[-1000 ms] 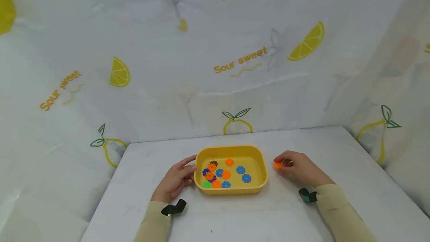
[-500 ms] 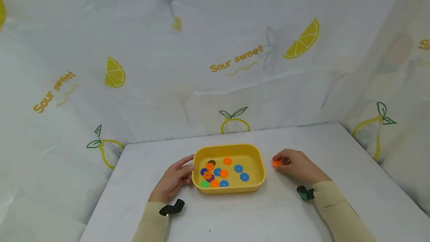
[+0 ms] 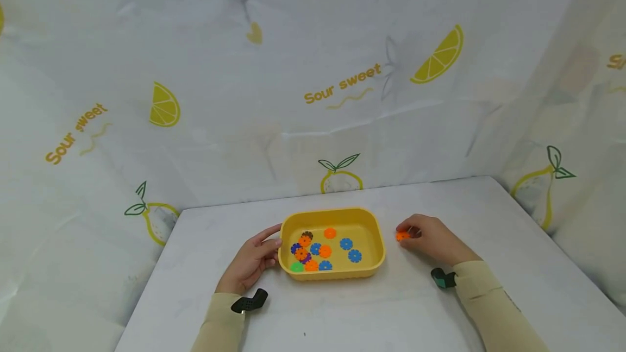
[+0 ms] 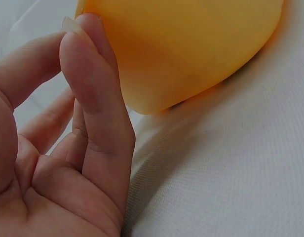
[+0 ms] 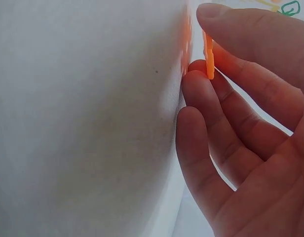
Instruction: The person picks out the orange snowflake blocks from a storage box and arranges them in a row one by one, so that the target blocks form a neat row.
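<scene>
A yellow plastic tray (image 3: pixel 332 275) sits on the white table and holds several notched plastic snowflake discs: orange, blue, purple, green and brown. My left hand (image 3: pixel 249 265) grips its left rim with thumb and fingers; the left wrist view shows the thumb (image 4: pixel 90 64) against the yellow wall (image 4: pixel 191 54). To the right of the tray, my right hand (image 3: pixel 430 238) pinches an orange snowflake disc (image 3: pixel 402 236) between thumb and fingers. In the right wrist view that disc (image 5: pixel 209 57) stands on edge to the camera, very close to the tabletop, partly hidden by the thumb.
The white tabletop (image 3: pixel 352 319) stretches around the tray and both forearms. Behind and beside it hangs a white cloth (image 3: pixel 235 145) printed with lemons. A black strap device (image 3: pixel 250 302) sits on the left wrist, another (image 3: pixel 443 278) on the right.
The whole scene has drifted slightly left and up in the head view. Relative to the tray, both hands stay nearly where they were, with the orange snowflake disc still in the right hand.
</scene>
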`<state>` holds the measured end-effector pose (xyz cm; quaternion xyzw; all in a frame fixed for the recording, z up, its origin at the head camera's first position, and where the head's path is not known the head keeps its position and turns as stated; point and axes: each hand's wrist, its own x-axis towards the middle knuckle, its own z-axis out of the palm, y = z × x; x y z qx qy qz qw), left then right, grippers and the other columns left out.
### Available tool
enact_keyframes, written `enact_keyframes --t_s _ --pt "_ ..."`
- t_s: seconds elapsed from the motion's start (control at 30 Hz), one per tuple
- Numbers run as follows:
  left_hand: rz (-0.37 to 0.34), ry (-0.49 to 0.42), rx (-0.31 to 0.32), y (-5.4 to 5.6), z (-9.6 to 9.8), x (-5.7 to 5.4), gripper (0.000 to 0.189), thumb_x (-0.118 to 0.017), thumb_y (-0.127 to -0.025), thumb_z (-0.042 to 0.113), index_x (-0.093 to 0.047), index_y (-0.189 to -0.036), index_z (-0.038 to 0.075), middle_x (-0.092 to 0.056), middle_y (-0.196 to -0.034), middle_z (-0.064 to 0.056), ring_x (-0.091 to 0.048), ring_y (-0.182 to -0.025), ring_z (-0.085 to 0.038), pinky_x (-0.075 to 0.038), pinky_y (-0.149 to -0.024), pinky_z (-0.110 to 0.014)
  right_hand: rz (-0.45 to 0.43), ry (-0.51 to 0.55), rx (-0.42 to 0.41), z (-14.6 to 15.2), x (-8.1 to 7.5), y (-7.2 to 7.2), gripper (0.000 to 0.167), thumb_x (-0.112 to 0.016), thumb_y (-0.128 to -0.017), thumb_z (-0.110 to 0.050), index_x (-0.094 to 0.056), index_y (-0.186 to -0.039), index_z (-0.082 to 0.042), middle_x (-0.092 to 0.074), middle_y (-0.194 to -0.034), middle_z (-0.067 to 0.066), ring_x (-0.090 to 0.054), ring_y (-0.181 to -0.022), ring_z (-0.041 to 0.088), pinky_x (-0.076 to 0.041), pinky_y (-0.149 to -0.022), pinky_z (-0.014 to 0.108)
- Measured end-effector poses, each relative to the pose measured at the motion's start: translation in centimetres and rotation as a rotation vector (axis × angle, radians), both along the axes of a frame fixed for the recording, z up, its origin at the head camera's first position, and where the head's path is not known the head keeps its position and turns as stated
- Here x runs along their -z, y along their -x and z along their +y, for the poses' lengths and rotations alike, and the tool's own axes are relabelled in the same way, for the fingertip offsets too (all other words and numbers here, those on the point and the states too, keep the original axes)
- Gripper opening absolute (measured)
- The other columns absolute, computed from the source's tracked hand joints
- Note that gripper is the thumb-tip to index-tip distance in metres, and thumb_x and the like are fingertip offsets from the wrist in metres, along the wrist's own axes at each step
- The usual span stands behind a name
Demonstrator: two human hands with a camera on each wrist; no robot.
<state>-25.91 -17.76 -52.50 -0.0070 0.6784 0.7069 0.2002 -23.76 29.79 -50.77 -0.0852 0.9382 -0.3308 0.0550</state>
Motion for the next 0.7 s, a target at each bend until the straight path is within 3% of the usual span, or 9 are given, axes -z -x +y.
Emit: enact_keyframes --t_s 0.4,0.7 --pt "-0.011 -0.027 -0.002 -0.01 -0.05 0.0 0.066 -0.08 -0.099 0.034 -0.054 -0.159 0.024 -0.068 -0.097 -0.001 -0.06 -0.077 -0.015 -0.056 -0.072 -0.021 -0.005 0.005 0.011 0.09 -0.25 -0.51 0.028 -0.082 -0.096 -0.022 -0.077 -0.122 -0.015 -0.072 -0.114 0.001 -0.062 -0.103 0.022 -0.057 -0.092 0.041" --pt "0.001 -0.035 -0.019 -0.13 0.15 0.11 0.064 -0.08 -0.1 0.032 -0.055 -0.158 0.023 -0.071 -0.098 -0.001 -0.062 -0.078 -0.015 -0.058 -0.073 -0.022 0.002 0.001 0.018 0.91 -0.33 -0.41 0.029 -0.08 -0.098 -0.03 -0.076 -0.123 -0.017 -0.072 -0.113 -0.001 -0.062 -0.104 0.019 -0.055 -0.091 0.039"
